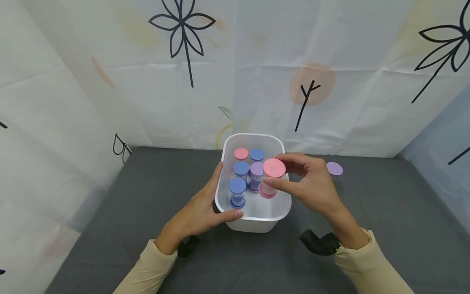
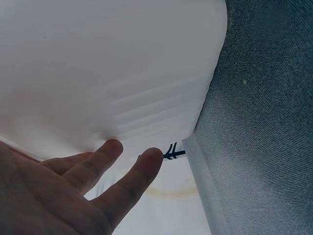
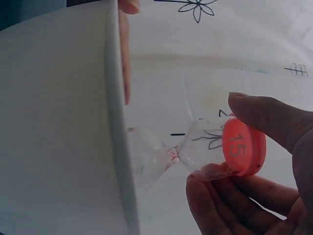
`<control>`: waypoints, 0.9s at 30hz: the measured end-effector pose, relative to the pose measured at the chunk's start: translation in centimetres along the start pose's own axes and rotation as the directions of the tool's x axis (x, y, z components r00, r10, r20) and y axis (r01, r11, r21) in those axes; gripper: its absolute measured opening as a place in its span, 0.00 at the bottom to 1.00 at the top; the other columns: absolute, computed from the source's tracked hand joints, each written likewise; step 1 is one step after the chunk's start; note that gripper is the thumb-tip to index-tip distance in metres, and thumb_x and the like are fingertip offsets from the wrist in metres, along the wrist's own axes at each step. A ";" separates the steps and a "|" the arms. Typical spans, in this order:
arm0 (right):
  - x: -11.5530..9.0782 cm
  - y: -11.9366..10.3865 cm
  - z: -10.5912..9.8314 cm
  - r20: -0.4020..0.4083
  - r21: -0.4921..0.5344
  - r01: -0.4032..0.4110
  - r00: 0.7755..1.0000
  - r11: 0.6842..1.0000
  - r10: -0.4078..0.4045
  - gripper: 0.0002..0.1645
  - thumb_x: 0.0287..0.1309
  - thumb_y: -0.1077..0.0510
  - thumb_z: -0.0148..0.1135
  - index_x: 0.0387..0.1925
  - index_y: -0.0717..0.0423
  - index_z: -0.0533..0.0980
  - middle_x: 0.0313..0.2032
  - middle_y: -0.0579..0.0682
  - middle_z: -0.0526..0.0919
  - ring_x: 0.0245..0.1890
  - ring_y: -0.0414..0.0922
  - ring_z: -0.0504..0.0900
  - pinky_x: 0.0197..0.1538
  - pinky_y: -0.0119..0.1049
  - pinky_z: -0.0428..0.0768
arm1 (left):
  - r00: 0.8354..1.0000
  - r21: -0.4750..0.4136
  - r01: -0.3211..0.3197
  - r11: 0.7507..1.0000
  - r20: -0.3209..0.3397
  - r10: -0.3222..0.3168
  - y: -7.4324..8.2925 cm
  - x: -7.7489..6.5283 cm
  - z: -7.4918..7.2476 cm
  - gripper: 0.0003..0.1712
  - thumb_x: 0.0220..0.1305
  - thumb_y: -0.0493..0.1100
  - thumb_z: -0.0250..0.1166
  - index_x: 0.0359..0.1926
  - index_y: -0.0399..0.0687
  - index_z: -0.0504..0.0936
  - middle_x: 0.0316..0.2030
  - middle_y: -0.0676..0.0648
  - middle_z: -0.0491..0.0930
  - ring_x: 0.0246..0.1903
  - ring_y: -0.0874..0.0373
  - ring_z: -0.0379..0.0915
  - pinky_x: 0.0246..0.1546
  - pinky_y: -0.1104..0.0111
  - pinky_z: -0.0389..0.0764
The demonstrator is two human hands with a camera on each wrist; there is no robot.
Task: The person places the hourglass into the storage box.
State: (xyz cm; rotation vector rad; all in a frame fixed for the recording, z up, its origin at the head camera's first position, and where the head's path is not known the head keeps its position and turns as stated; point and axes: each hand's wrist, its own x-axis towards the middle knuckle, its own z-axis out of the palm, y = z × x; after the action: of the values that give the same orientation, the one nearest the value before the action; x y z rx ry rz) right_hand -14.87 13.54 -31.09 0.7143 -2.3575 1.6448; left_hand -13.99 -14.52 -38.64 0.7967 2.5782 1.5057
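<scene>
Between thumb and fingers, my right hand (image 1: 312,183) pinches a pink-capped sand timer (image 1: 274,168) over the right side of a white plastic bin (image 1: 257,226). In the right wrist view the number 15 shows on the cap of this sand timer (image 3: 244,147), and its clear waist rises above the bin wall. My left hand (image 1: 198,210) rests against the bin's left side, thumb along the front rim. Its fingers (image 2: 129,188) lie nearly straight on the outer wall in the left wrist view. Inside are several sand timers with blue (image 1: 237,185), purple (image 1: 256,168) and pink (image 1: 241,154) caps.
A round purple cap (image 1: 334,168) shows on the dark grey table (image 1: 385,228) right of the bin, partly behind my right hand. Pale patterned cloth (image 1: 257,94) hangs at the back and both sides. Black straps with camera mounts (image 1: 319,243) sit at my wrists.
</scene>
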 end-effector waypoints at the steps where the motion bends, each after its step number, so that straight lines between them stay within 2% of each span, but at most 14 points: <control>1: 0.1 0.2 0.2 0.019 -0.021 -0.012 1.000 1.000 0.012 0.24 0.47 0.62 0.81 0.49 0.56 0.85 0.43 0.47 0.87 0.41 0.45 0.87 0.46 0.33 0.81 | 1.000 -0.003 0.000 1.000 0.001 0.000 0.0 0.0 0.0 0.69 0.57 0.59 0.76 0.80 0.77 0.30 0.75 0.56 0.58 0.63 0.58 0.68 0.63 0.47 0.68; 5: 0.4 0.7 0.7 0.080 -0.116 -0.059 0.994 0.992 0.069 0.26 0.46 0.57 0.83 0.49 0.55 0.85 0.43 0.46 0.88 0.41 0.42 0.87 0.45 0.35 0.82 | 1.000 -0.009 0.009 1.000 0.007 -0.009 0.0 0.0 0.0 0.69 0.57 0.59 0.76 0.80 0.77 0.30 0.74 0.55 0.59 0.62 0.57 0.69 0.62 0.46 0.69; 11: 0.6 1.0 1.4 0.135 -0.215 -0.120 0.979 0.969 0.151 0.28 0.43 0.56 0.84 0.49 0.57 0.85 0.42 0.47 0.88 0.40 0.43 0.88 0.45 0.41 0.83 | 1.000 -0.018 0.009 1.000 0.007 -0.009 0.1 0.0 0.0 0.69 0.57 0.59 0.76 0.80 0.77 0.30 0.74 0.57 0.59 0.63 0.57 0.69 0.63 0.46 0.68; 19: 1.1 1.0 1.9 0.194 -0.355 -0.113 0.962 0.928 0.192 0.28 0.47 0.53 0.82 0.50 0.60 0.85 0.40 0.49 0.88 0.40 0.46 0.87 0.46 0.46 0.84 | 1.000 -0.001 0.011 1.000 0.005 -0.011 0.1 0.0 -0.1 0.69 0.57 0.60 0.76 0.80 0.75 0.30 0.74 0.55 0.58 0.62 0.58 0.69 0.62 0.46 0.68; 27: 1.8 1.0 2.7 0.279 -0.457 -0.073 0.935 0.887 0.220 0.21 0.47 0.53 0.81 0.43 0.56 0.87 0.33 0.42 0.86 0.35 0.42 0.84 0.42 0.40 0.82 | 1.000 -0.025 0.001 1.000 0.016 0.000 0.0 0.0 -0.1 0.69 0.58 0.58 0.76 0.80 0.77 0.29 0.74 0.55 0.58 0.60 0.56 0.71 0.59 0.45 0.71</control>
State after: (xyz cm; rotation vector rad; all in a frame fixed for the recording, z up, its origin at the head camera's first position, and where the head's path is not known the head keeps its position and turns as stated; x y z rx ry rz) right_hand -16.60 10.86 -32.17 0.7688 -2.9405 1.0205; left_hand -14.00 -14.54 -38.56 0.8024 2.5427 1.5217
